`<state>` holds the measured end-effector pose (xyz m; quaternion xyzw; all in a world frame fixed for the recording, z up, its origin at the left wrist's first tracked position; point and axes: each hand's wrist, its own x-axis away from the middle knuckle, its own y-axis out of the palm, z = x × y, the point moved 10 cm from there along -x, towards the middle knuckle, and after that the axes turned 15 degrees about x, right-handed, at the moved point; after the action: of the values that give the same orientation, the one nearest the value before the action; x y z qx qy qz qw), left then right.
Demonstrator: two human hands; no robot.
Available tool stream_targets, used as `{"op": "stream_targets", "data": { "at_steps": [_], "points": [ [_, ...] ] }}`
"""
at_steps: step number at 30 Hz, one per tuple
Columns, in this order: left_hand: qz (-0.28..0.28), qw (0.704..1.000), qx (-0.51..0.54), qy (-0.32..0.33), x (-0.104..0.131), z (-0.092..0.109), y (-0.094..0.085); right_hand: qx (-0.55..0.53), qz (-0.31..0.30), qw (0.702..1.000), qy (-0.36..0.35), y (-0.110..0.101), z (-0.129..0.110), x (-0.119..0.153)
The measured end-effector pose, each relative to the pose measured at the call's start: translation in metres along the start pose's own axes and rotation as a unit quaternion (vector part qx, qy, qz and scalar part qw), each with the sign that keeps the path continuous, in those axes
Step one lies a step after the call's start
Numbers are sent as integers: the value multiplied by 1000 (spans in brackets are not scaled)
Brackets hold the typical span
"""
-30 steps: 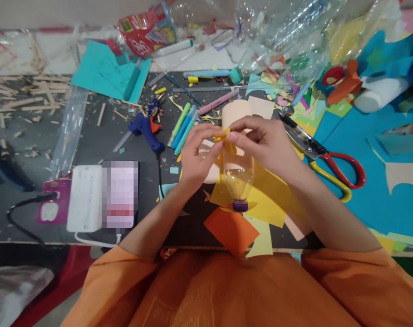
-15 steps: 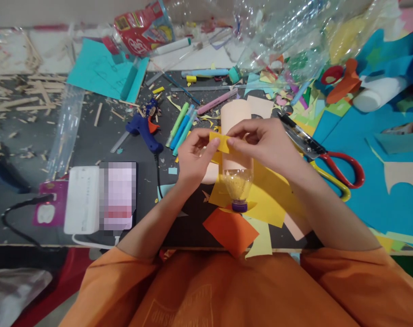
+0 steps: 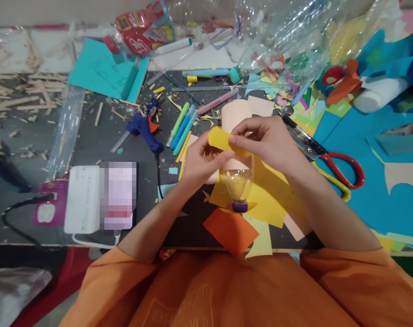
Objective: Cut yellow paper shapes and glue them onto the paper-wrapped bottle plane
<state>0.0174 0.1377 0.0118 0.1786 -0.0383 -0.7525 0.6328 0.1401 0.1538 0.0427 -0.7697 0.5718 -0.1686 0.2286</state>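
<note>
A small piece of yellow paper (image 3: pixel 220 138), slightly curved, is held up in front of me. My right hand (image 3: pixel 266 138) pinches its right end between thumb and index finger. My left hand (image 3: pixel 201 159) has its fingers behind the paper's left end, with the thumb held away below it. Under the hands lies a plastic bottle (image 3: pixel 238 181) with a purple cap (image 3: pixel 239 206) pointing at me; pale peach paper (image 3: pixel 234 113) wraps its body. Beneath the bottle is a larger yellow sheet (image 3: pixel 269 200), partly shaded by my right arm.
On the left lie a blue glue gun (image 3: pixel 147 136), a phone (image 3: pixel 120 195) and a white power bank (image 3: pixel 82 200). Markers (image 3: pixel 182 129) sit beyond my left hand. Red-handled scissors (image 3: pixel 346 168) rest at right on blue paper (image 3: pixel 370 213). Clear bottles (image 3: pixel 277 50) and paper scraps crowd the back.
The small yellow paper has tilted and shows more of its face. My left thumb has come off it and moved down and right; the right hand has barely shifted.
</note>
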Motion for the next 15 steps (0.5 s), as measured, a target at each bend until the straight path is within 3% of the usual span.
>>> {"op": "stream_targets", "data": {
  "at_steps": [9, 15],
  "points": [
    [40, 999, 26, -27, -2, -9, -5, 58, 12, 998, -31, -4, -3, 0],
    [55, 998, 24, -17, -2, -11, -11, 27, -36, 999, -27, 3, -1, 1]
  ]
}}
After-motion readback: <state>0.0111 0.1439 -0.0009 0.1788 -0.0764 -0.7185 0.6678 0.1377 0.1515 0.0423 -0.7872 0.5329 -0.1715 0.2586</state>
